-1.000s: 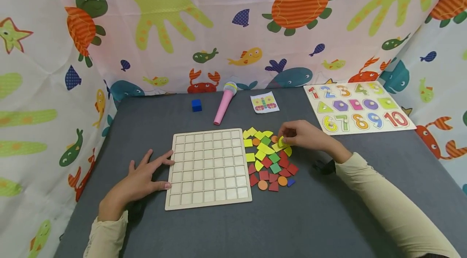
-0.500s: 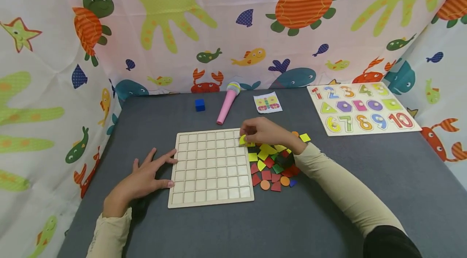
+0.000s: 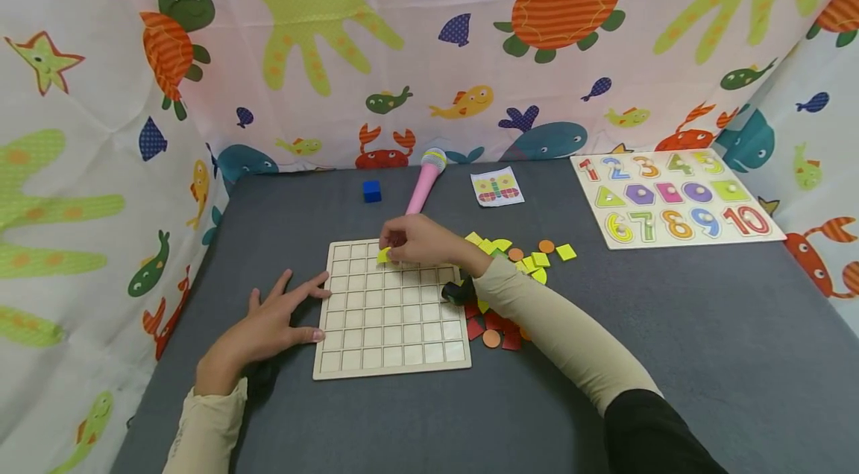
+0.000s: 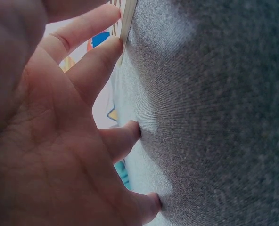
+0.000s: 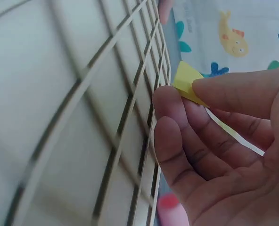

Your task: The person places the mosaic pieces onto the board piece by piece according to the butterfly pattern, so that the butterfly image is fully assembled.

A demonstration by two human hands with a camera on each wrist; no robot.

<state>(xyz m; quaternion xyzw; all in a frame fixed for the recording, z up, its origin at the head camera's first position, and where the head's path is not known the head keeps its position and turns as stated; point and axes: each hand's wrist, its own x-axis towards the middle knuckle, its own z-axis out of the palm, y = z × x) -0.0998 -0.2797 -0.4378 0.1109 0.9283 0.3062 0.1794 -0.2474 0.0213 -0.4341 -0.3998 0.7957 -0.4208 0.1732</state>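
Observation:
A pale wooden grid board (image 3: 392, 317) lies on the grey table. Over its top edge, left of the middle, the right hand (image 3: 423, 239) pinches a yellow piece (image 3: 383, 256). The right wrist view shows that yellow piece (image 5: 187, 81) between thumb and fingertips of the right hand (image 5: 224, 146), beside the raised grid lines. At the board's left edge the left hand (image 3: 258, 329) is spread, thumb and fingers touching the rim. In the left wrist view two fingertips of the left hand (image 4: 78, 127) touch the board's edge (image 4: 127, 21), and two others rest on the table.
Yellow, red, green and orange pieces (image 3: 492, 338) lie right of the board, partly hidden by the right sleeve. Behind stand a blue cube (image 3: 372, 191), a pink microphone (image 3: 423, 187) and a butterfly pattern card (image 3: 496, 187). A number puzzle (image 3: 678, 198) lies at the back right.
The right hand has moved left from the loose pieces to above the board's top rows, carrying a yellow piece. The left hand has stayed at the board's left edge.

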